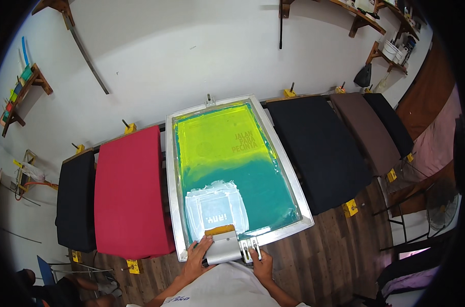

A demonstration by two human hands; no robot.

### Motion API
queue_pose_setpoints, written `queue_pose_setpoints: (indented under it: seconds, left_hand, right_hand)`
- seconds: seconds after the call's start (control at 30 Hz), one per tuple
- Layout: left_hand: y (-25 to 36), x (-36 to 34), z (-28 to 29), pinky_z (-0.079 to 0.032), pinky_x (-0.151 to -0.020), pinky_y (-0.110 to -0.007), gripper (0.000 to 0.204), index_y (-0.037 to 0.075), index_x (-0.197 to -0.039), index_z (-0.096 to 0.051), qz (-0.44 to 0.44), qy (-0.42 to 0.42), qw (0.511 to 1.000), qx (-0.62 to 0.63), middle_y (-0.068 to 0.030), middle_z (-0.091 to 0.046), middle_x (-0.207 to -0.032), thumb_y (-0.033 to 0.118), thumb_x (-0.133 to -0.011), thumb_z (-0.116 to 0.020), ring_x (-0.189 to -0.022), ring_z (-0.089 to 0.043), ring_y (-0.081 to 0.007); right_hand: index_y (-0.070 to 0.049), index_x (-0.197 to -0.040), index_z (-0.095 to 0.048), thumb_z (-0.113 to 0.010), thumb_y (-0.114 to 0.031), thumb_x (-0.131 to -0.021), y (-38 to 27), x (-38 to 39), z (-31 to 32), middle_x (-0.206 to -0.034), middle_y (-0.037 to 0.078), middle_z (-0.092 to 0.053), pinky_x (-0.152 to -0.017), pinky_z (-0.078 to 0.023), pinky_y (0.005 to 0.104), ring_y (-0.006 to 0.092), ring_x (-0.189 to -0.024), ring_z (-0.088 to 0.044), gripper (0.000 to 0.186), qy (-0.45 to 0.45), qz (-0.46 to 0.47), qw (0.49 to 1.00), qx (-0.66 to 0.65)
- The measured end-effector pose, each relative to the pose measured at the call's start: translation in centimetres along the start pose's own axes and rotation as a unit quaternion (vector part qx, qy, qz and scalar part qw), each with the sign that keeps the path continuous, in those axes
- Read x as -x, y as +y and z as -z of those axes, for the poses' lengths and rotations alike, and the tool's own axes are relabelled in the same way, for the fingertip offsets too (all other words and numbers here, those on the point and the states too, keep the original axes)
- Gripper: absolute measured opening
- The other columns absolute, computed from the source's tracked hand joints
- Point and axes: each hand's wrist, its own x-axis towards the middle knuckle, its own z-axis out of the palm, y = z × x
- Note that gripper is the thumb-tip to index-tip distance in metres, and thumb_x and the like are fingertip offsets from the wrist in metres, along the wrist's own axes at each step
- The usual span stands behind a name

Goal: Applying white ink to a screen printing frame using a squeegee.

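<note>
In front of me lies a screen printing frame (295, 190) with a metal rim. Its mesh is bright yellow-green at the far half and teal at the near half. Pale, whitish ink (219, 203) covers a squarish patch at the near left of the mesh. A metal-handled squeegee (223, 248) with an amber blade rests at the near edge, its blade by the pale patch. My left hand (197, 256) is closed on the squeegee's left end. The fingers of my right hand (263, 264) grip a slotted metal bracket (250, 246) at the frame's near edge.
Fabric-covered boards flank the frame: red (130, 194) and black (75, 202) on the left, black (319, 153), brown (365, 133) and black on the right. Yellow brackets (350, 207) jut from their ends. A person's legs (84, 286) show at lower left. A fan (443, 209) stands right.
</note>
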Motion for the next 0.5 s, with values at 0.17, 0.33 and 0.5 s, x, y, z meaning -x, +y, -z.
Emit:
queue_pose_setpoints:
  seconds: [0.17,0.33,0.5]
  left_hand:
    - [0.41,-0.15,0.13,-0.020,-0.116,-0.052,0.098,0.007,-0.148,-0.035,0.001,0.011,1.000,0.002,-0.0153,-0.042,-0.151,0.015,-0.067,-0.089,-0.145,-0.033,-0.0305]
    - [0.15,-0.14,-0.09,-0.020,-0.116,-0.052,0.099,0.007,-0.148,-0.036,-0.006,0.016,1.000,0.002,-0.0149,-0.041,-0.151,0.015,-0.066,-0.089,-0.145,-0.032,-0.0303]
    - [0.28,0.00,-0.01,-0.019,-0.116,-0.052,0.100,0.008,-0.149,-0.035,0.011,0.009,1.000,0.000,-0.0143,-0.041,-0.152,0.016,-0.065,-0.090,-0.145,-0.032,-0.0300]
  right_hand:
    - [0.003,-0.078,-0.063,-0.062,-0.024,-0.097,0.72,-0.03,0.40,-0.064,-0.001,-0.055,-0.055,-0.040,0.0267,0.0048,-0.064,-0.046,0.034,-0.024,-0.020,0.999,0.018]
    - [0.005,-0.083,-0.065,-0.064,-0.027,-0.096,0.70,-0.13,0.15,-0.062,0.011,-0.059,-0.055,-0.043,0.0318,0.0091,-0.060,-0.049,0.034,-0.008,-0.003,1.000,0.006]
    - [0.004,-0.083,-0.065,-0.063,-0.028,-0.096,-0.13,-0.09,0.31,-0.061,0.012,-0.058,-0.055,-0.043,0.0320,0.0087,-0.060,-0.048,0.035,-0.003,0.005,1.000,0.013]
